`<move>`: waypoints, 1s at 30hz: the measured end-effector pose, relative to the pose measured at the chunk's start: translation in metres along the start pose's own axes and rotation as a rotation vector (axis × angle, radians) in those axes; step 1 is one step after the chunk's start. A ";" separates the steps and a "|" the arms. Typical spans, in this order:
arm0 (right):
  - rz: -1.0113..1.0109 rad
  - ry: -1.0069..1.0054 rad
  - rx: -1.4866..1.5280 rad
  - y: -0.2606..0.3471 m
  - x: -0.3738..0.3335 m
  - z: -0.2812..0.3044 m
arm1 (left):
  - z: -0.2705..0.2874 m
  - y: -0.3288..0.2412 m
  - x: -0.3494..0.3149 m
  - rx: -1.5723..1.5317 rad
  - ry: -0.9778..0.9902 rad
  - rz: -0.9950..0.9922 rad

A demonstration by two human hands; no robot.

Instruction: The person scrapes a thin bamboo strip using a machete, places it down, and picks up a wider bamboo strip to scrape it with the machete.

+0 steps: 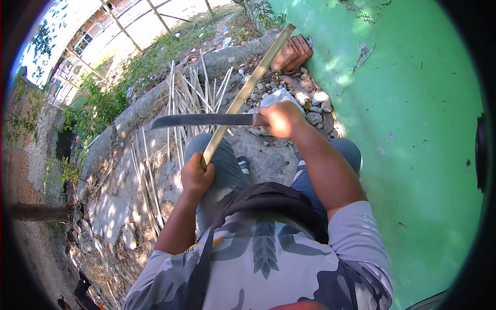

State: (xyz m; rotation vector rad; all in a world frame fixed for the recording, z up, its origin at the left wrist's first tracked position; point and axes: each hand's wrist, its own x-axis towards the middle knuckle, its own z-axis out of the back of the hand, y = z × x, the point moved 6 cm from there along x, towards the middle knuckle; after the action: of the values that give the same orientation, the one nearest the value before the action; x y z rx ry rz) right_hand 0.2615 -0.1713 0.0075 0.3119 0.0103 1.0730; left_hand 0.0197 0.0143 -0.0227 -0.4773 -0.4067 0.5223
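My left hand (197,175) is closed round the lower end of a long pale bamboo strip (253,80), which slants up and away to the right. In my right hand (283,119) is the brown handle of a machete (201,120). Its dark blade points left and crosses the strip a little above my left hand. Whether the edge bites into the strip or only lies against it, I cannot tell. Beyond my knees, a loose pile of thin split bamboo sticks (194,93) lies on the ground, and several more sticks (147,181) lie to the left.
A green wall (408,129) stands close on my right. Ahead are rubble stones (314,116) and a stack of reddish bricks or tiles (292,53). A low concrete edge (139,108) with green plants (103,111) curves along the left.
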 end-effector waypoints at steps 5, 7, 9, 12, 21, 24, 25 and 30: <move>-0.339 -0.198 0.188 -0.045 -0.005 0.007 | 0.003 -0.007 0.003 0.025 0.036 0.052; -0.373 -0.187 0.218 -0.052 -0.008 0.005 | 0.003 -0.010 0.003 0.064 0.044 0.029; -0.408 -0.175 0.250 -0.054 -0.010 0.003 | 0.005 -0.011 0.003 0.050 0.038 0.018; -0.324 -0.158 0.151 -0.034 -0.007 0.001 | 0.005 -0.009 0.002 0.042 0.006 -0.026; 0.075 0.009 0.014 0.011 -0.003 -0.001 | -0.001 -0.003 -0.001 0.030 -0.036 -0.081; -0.048 -0.118 0.041 -0.018 -0.001 -0.004 | 0.002 -0.004 0.000 0.004 -0.036 -0.043; -0.122 -0.247 0.059 -0.031 -0.002 -0.001 | 0.002 -0.003 0.001 0.000 -0.021 0.003; -0.309 -0.267 0.320 -0.058 -0.008 -0.006 | 0.003 -0.007 0.001 0.001 -0.038 -0.064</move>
State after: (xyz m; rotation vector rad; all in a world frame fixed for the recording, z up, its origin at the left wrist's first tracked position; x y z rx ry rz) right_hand 0.3064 -0.2020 -0.0137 0.7175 -0.0087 0.7143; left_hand 0.0217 0.0107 -0.0161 -0.4529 -0.4571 0.4701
